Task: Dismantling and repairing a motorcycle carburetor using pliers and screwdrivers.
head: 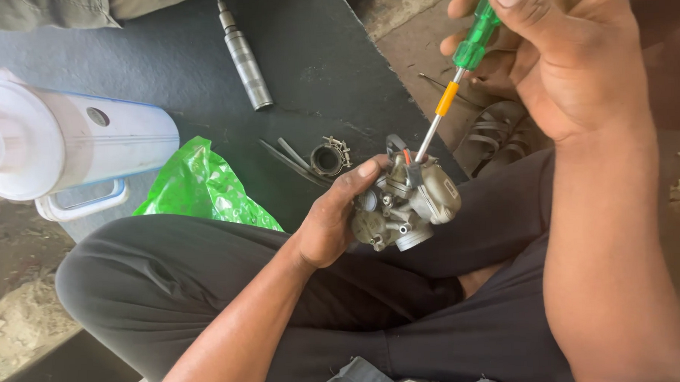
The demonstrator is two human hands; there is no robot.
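The person sits cross-legged in dark trousers (208,286), and the left hand (333,214) is wrapped around a grey cast-metal carburettor (412,200) held just above the lap, thumb pressed along its top edge. The right hand (569,55) grips a screwdriver with a clear green handle, orange collar and steel shaft (456,74), fingers closed tight about the handle. Its long axis slants from upper right down to lower left, with the tip resting on the carburettor's top face.

Just beyond the left hand lie a crumpled green plastic bag (204,188) and a small round metal clamp ring with dark strips beside it (327,157), all on a dark grey mat (313,56). Farther left a white plastic jug with a handle (59,144) lies on its side; its contents cannot be seen. At the far edge rests a slim steel cylindrical tool (243,59).
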